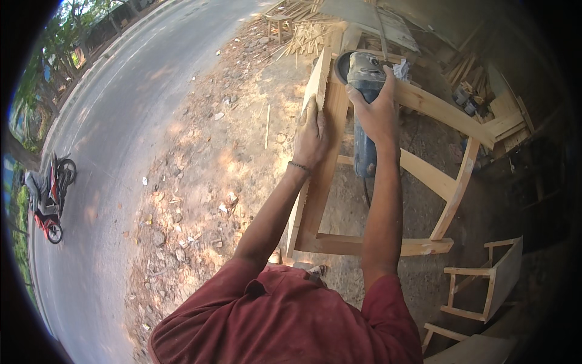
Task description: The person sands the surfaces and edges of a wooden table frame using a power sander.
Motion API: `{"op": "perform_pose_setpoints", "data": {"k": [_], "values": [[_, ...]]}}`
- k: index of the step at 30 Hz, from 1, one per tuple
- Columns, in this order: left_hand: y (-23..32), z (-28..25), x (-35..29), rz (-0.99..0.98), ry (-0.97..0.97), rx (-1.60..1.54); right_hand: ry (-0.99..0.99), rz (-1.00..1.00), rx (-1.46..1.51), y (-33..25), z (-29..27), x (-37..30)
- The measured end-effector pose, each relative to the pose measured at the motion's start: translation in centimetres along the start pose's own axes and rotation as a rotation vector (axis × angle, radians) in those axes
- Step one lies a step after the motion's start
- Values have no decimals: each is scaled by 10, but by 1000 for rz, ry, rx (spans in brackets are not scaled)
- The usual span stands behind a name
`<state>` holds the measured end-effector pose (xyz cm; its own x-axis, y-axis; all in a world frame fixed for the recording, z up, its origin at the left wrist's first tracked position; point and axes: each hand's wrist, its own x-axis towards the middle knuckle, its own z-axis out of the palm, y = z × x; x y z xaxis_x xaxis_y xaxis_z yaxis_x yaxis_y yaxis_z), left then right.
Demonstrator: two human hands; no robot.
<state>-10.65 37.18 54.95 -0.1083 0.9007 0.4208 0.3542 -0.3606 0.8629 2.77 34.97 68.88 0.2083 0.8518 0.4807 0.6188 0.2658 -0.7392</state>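
the left hand (312,134) grasps the frame (335,127), the right hand (378,115) the grinder (364,148); a snagging disc (342,68) could kick toward the left hand.

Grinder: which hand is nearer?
Right. The right hand grips the grinder; the left hand is off to its left, on the light wooden plank.

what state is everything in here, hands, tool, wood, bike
Angle grinder: held; cannot tell whether it is running
Cable: hanging from the grinder
Right hand: closed around the grinder
Wooden frame: assembled, unpainted
Left hand: closed on the frame's left side
Motorbike: rider aboard
Wood strips: heaped loosely
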Motion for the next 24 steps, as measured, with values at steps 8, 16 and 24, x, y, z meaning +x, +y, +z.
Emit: {"op": "perform_pose_setpoints", "data": {"k": [8,16,24], "values": [[5,2,7,46,32,-3,-9,7,-50,-4,4,9],[6,-2,7,-64,-47,-10,-21,63,10,-4,4,8],[-6,6,13,138,82,37,8,21,-46,-1,12,17]]}}
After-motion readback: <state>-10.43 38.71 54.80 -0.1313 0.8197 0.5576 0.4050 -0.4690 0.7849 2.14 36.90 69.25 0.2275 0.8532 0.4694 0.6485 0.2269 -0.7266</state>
